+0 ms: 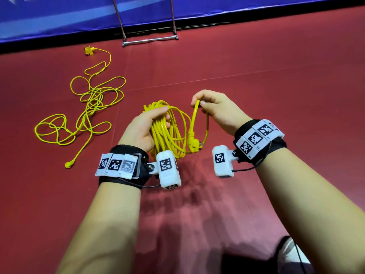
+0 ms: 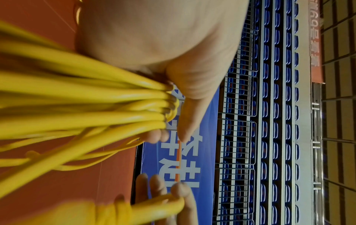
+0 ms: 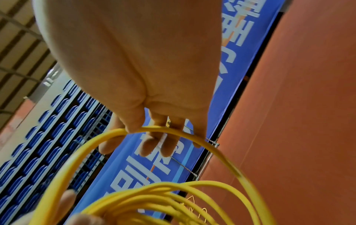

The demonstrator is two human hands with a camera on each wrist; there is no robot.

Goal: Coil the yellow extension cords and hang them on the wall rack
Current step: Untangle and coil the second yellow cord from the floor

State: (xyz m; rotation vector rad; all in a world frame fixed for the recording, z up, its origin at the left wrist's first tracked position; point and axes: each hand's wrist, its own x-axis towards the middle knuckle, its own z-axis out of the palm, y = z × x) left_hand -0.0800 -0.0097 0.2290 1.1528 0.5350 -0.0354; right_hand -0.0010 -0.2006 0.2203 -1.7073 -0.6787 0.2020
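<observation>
My left hand (image 1: pixel 150 123) grips a bundle of coiled yellow cord (image 1: pixel 171 131), several loops running through the palm; the left wrist view shows the loops (image 2: pixel 96 106) pressed under the thumb. My right hand (image 1: pixel 209 105) pinches the last stretch of that cord (image 1: pixel 195 113) between thumb and fingers, and the right wrist view shows the strand (image 3: pixel 163 129) arching under the fingertips. The yellow plug (image 1: pixel 194 145) dangles below, between my wrists. A second yellow cord (image 1: pixel 88 107) lies loose and tangled on the red floor to the left.
A metal rack (image 1: pixel 150 39) with two slanted rods and a crossbar leans against the blue banner wall (image 1: pixel 59 16) straight ahead. The loose cord's socket end (image 1: pixel 88 50) lies near the wall, its plug (image 1: pixel 69 164) nearer me. Red floor (image 1: pixel 276 86) stretches to the right.
</observation>
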